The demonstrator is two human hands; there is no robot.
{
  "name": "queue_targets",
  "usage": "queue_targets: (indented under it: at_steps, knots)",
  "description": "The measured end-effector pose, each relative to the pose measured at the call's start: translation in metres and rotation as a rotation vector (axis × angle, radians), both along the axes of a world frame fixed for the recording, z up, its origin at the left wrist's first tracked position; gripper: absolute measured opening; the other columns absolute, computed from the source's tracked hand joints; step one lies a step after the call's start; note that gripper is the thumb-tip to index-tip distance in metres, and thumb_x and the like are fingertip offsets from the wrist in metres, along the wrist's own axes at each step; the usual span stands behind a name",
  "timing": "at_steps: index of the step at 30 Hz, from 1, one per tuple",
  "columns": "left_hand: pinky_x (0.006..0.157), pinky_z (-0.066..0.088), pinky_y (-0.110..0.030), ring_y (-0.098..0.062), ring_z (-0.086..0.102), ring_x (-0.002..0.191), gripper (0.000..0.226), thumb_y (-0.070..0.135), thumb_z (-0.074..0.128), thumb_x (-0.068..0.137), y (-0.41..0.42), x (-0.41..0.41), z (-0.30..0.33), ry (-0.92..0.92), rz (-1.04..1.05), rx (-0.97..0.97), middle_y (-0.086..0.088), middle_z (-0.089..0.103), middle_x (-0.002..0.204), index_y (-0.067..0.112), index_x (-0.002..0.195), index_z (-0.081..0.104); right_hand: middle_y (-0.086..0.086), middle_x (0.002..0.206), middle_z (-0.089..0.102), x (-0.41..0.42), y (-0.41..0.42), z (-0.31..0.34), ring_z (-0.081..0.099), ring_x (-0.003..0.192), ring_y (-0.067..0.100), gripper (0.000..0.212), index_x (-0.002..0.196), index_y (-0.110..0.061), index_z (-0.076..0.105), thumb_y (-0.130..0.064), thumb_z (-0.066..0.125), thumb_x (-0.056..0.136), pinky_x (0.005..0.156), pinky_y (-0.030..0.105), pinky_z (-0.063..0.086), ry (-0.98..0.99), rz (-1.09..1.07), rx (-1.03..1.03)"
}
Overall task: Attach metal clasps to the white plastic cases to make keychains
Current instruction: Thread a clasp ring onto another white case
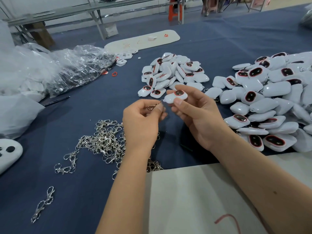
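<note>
My right hand (194, 114) pinches a white plastic case (175, 97) with a dark red-rimmed oval window, held above the blue table. My left hand (143, 122) pinches a metal clasp (152, 106) whose tip meets the small loop at the case's left end. A tangle of loose silver clasps (103, 141) lies on the cloth under and left of my left hand. Behind my hands sits a pile of white cases (173, 73), and a larger heap of cases (270, 98) spreads at the right.
Clear plastic bags (70, 66) crowd the left side. A white paper sheet (194, 200) covers the near edge under my right forearm. Two linked clasps (43, 203) lie near left. A white oblong board (143, 41) lies at the back, a white part (8, 154) at far left.
</note>
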State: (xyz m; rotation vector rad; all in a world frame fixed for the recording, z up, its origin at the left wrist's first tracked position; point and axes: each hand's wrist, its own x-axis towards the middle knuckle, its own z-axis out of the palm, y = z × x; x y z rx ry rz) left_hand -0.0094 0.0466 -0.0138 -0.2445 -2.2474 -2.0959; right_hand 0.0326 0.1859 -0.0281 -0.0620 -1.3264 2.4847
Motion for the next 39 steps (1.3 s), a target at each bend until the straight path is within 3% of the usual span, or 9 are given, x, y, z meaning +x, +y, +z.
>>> queue_targets:
  at_steps: [3, 6, 9, 14, 22, 25, 30, 35, 39]
  knots:
    - [0.070, 0.060, -0.026, -0.020, 0.072, 0.072, 0.009, 0.005, 0.064, 0.099, 0.003, 0.004, 0.004, -0.204, -0.117, 0.176, -0.010, 0.075, 0.078, 0.003, 0.093, 0.071, 0.010, 0.115, 0.075, -0.001, 0.001, 0.000, 0.072, 0.096, 0.021, 0.041, 0.126, -0.006, 0.065, 0.000, 0.070, 0.086, 0.083, 0.025, 0.058, 0.039, 0.032, -0.049]
    - [0.069, 0.059, -0.023, -0.021, 0.070, 0.076, 0.014, 0.008, 0.059, 0.102, 0.003, 0.007, 0.008, -0.308, -0.193, 0.267, -0.011, 0.073, 0.083, 0.005, 0.096, 0.071, 0.009, 0.118, 0.075, -0.002, 0.003, 0.000, 0.073, 0.098, 0.024, 0.044, 0.127, -0.007, 0.064, -0.004, 0.071, 0.084, 0.078, 0.026, 0.058, 0.052, 0.053, -0.063]
    - [0.068, 0.058, -0.022, -0.018, 0.069, 0.074, 0.016, 0.007, 0.060, 0.101, 0.002, 0.008, 0.011, -0.309, -0.193, 0.307, -0.008, 0.072, 0.082, 0.008, 0.089, 0.070, 0.006, 0.121, 0.075, -0.002, 0.004, -0.001, 0.072, 0.103, 0.022, 0.045, 0.128, -0.012, 0.065, -0.009, 0.073, 0.083, 0.068, 0.023, 0.054, 0.036, 0.057, -0.003]
    - [0.067, 0.058, -0.022, -0.018, 0.068, 0.071, 0.015, 0.004, 0.061, 0.099, 0.001, 0.007, 0.013, -0.306, -0.150, 0.391, -0.007, 0.072, 0.079, 0.010, 0.087, 0.069, 0.004, 0.117, 0.076, -0.002, 0.003, -0.004, 0.072, 0.098, 0.014, 0.039, 0.126, -0.015, 0.067, -0.004, 0.073, 0.088, 0.067, 0.021, 0.053, 0.041, 0.078, 0.032]
    - [0.067, 0.057, -0.022, -0.017, 0.064, 0.067, 0.017, -0.004, 0.063, 0.094, 0.001, 0.005, 0.011, -0.211, -0.106, 0.416, -0.011, 0.072, 0.076, 0.007, 0.082, 0.069, 0.012, 0.120, 0.075, -0.003, 0.002, -0.004, 0.067, 0.102, 0.023, 0.045, 0.126, -0.011, 0.066, -0.009, 0.076, 0.082, 0.067, 0.023, 0.052, 0.037, 0.080, 0.053]
    - [0.064, 0.054, -0.021, -0.014, 0.061, 0.062, 0.016, -0.005, 0.060, 0.094, 0.004, 0.003, 0.009, -0.164, -0.092, 0.353, -0.004, 0.069, 0.069, 0.004, 0.083, 0.067, 0.008, 0.116, 0.076, -0.002, 0.002, -0.003, 0.068, 0.101, 0.021, 0.043, 0.123, -0.013, 0.068, -0.010, 0.075, 0.080, 0.069, 0.021, 0.053, 0.033, 0.079, 0.044]
    - [0.062, 0.052, -0.023, -0.012, 0.064, 0.061, 0.018, -0.001, 0.064, 0.093, 0.002, -0.001, 0.003, 0.001, -0.040, 0.126, 0.002, 0.070, 0.066, 0.011, 0.081, 0.070, -0.004, 0.088, 0.078, -0.001, 0.003, -0.003, 0.070, 0.076, 0.007, 0.040, 0.120, -0.011, 0.069, -0.004, 0.074, 0.081, 0.072, 0.018, 0.055, 0.043, 0.066, -0.010]
    - [0.069, 0.057, -0.033, -0.020, 0.069, 0.072, 0.015, 0.010, 0.066, 0.092, -0.004, -0.005, -0.004, 0.220, -0.039, -0.230, 0.005, 0.070, 0.072, 0.020, 0.081, 0.068, 0.004, 0.100, 0.079, -0.002, 0.002, -0.002, 0.072, 0.083, 0.010, 0.045, 0.122, -0.010, 0.069, -0.005, 0.075, 0.078, 0.078, 0.020, 0.057, 0.030, 0.023, -0.011]
    - [0.069, 0.055, -0.024, -0.010, 0.068, 0.071, 0.014, 0.010, 0.070, 0.093, -0.004, -0.002, -0.003, 0.328, -0.027, -0.312, 0.010, 0.069, 0.074, 0.021, 0.084, 0.069, 0.013, 0.115, 0.077, -0.002, 0.000, -0.001, 0.071, 0.096, 0.016, 0.042, 0.125, -0.009, 0.067, -0.004, 0.074, 0.084, 0.077, 0.022, 0.057, -0.003, -0.025, 0.010]
